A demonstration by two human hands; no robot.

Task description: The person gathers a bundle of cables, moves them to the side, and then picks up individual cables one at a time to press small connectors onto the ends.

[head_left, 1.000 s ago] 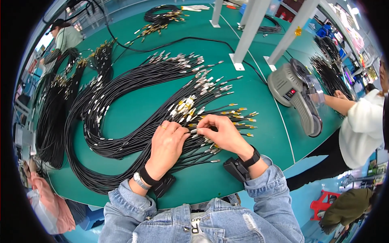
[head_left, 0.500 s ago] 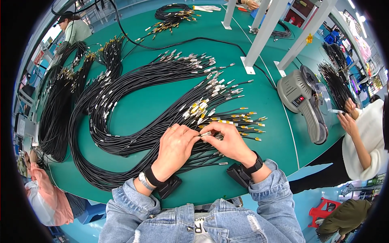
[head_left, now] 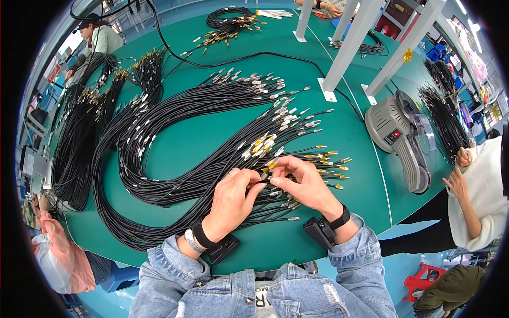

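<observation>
My two hands meet over the near ends of a long bundle of black cables (head_left: 175, 180) that curves across the green table. My left hand (head_left: 234, 197) is closed, thumb and forefinger pinching a black cable close to its end. Facing it, my right hand (head_left: 306, 185) is also closed, its thumb and fingertips on the same cable; the fingers partly hide the grip. A yellow-tagged end (head_left: 272, 164) shows beside the right fingertips. Around both hands fan out silver connectors with white and yellow tags (head_left: 261, 147).
More cable bundles (head_left: 79, 153) lie at the left, with a coiled one (head_left: 229, 21) at the back. Grey posts (head_left: 350, 50) rise from the table. A grey tape dispenser (head_left: 395, 132) stands at right, near a co-worker in a white sweater (head_left: 482, 191). Other people sit around.
My right hand has shifted slightly right and its fingers have curled; the silver-white piece seen between my fingertips no longer shows there. The co-worker's hands at right have moved apart.
</observation>
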